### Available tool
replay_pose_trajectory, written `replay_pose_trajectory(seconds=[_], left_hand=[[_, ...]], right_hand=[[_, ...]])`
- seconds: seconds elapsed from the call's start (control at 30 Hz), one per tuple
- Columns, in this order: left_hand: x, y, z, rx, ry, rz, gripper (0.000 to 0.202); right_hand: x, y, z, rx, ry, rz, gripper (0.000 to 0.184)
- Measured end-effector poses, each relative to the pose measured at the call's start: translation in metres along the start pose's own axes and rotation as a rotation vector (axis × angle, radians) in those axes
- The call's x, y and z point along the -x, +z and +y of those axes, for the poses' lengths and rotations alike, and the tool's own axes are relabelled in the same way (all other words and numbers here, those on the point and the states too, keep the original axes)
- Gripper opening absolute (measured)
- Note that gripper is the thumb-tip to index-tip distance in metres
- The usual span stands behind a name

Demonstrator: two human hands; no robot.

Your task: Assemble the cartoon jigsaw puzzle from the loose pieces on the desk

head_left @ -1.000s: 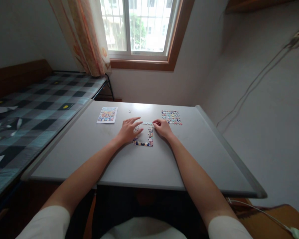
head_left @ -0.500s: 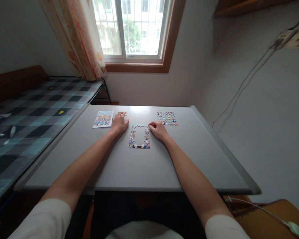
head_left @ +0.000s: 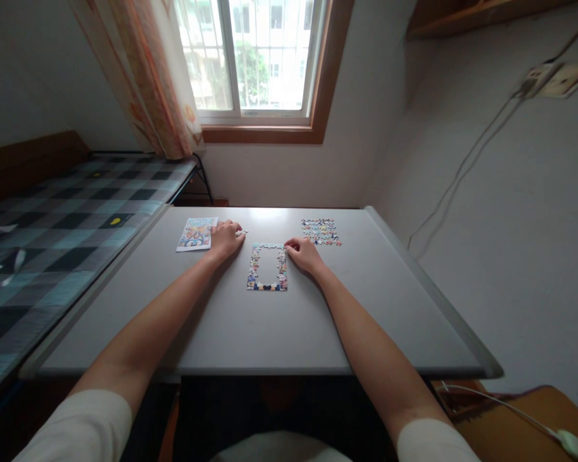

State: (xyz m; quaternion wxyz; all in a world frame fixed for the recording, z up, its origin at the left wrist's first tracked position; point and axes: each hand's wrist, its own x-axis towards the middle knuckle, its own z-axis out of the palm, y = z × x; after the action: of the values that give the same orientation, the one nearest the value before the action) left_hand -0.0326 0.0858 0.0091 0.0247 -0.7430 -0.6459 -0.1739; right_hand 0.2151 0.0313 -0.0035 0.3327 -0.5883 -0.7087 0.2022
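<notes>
Left hand (head_left: 227, 238) and right hand (head_left: 303, 253) on either side of a jigsaw border (head_left: 266, 287), on a grey table (head_left: 270, 333).

At the left hand: fingers loosely bent, a little apart, tips at a few loose pieces (head_left: 243, 231); any grip on these impossible to tell. Just left of it, a printed picture sheet (head_left: 195, 235), right edge partly hidden by the hand. At the right hand: thumb and forefinger nearly together at the border's far right corner, other fingers curled; whether pinching a piece, too small to tell. Rest of the border to the left and nearer side of this hand. Beyond it, slightly rightward, a cluster of pieces (head_left: 320, 232). Far beyond both hands, a window (head_left: 272, 64).
</notes>
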Motion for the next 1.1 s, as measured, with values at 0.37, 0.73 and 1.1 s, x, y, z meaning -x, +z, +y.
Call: replay_pose_trajectory(seconds=[0.37, 0.73, 1.1], left_hand=[[-0.008, -0.001, 0.002, 0.126, -0.196, -0.078, 0.027], [0.003, 0.016, 0.013, 0.205, -0.314, 0.045, 0.023], [0.012, 0.014, 0.03, 0.549, -0.07, 0.129, 0.014]], right_hand=[[0.0, 0.002, 0.003, 0.091, -0.088, 0.01, 0.015], [0.002, 0.004, 0.001, 0.107, -0.071, 0.008, 0.017], [0.0, 0.005, 0.003, -0.001, -0.066, 0.079, 0.017]])
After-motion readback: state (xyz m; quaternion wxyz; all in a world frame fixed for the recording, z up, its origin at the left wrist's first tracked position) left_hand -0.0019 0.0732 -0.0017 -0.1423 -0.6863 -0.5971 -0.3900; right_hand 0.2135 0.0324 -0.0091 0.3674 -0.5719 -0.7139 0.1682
